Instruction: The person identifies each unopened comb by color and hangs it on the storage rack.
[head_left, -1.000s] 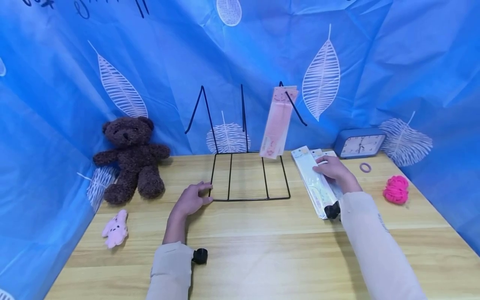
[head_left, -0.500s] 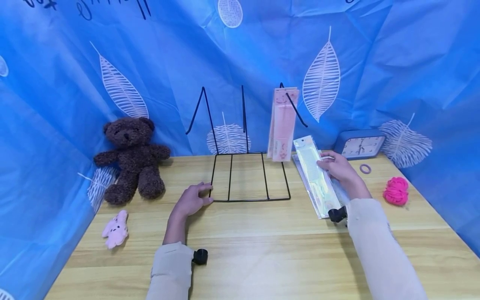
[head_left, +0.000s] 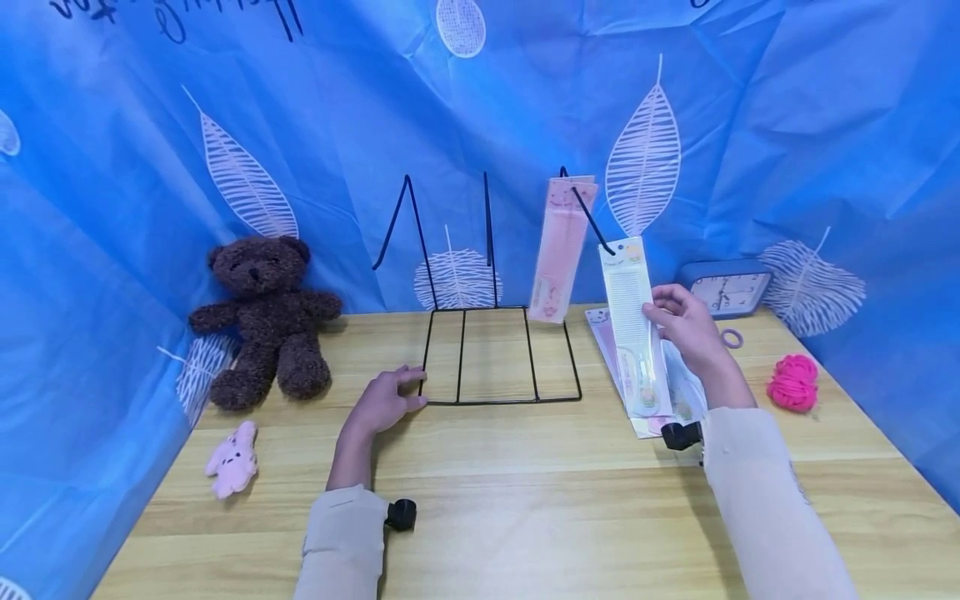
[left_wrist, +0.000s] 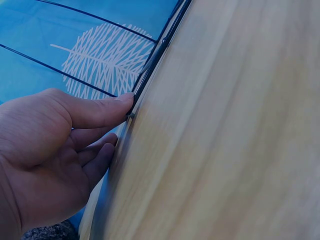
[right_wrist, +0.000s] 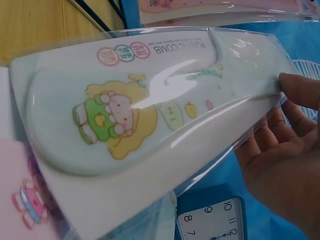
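Observation:
My right hand (head_left: 686,323) pinches the right edge of a packaged pale green comb (head_left: 633,333), held raised and nearly upright. The right wrist view shows its clear wrapper, a cartoon girl and the words "PLASTIC COMB". Its top end is by the tip of the rack's right hook. At the left front corner of the black wire rack (head_left: 498,403), my left hand (head_left: 386,402) pinches the wire between thumb and fingers, as the left wrist view shows. Pink packaged combs (head_left: 561,250) hang on the right hook. More packaged combs (head_left: 682,392) lie on the table under the held one.
A dark brown teddy bear (head_left: 262,321) sits at the back left, with a small pink plush toy (head_left: 232,460) in front of it. To the right are a blue clock (head_left: 726,287), a purple ring (head_left: 731,338) and a pink yarn bundle (head_left: 792,383). A blue curtain hangs behind.
My right hand has lifted the green comb off the pile and turned it more upright, toward the right hook. The hanging pink combs have swung. The left hand has stayed at the rack's corner.

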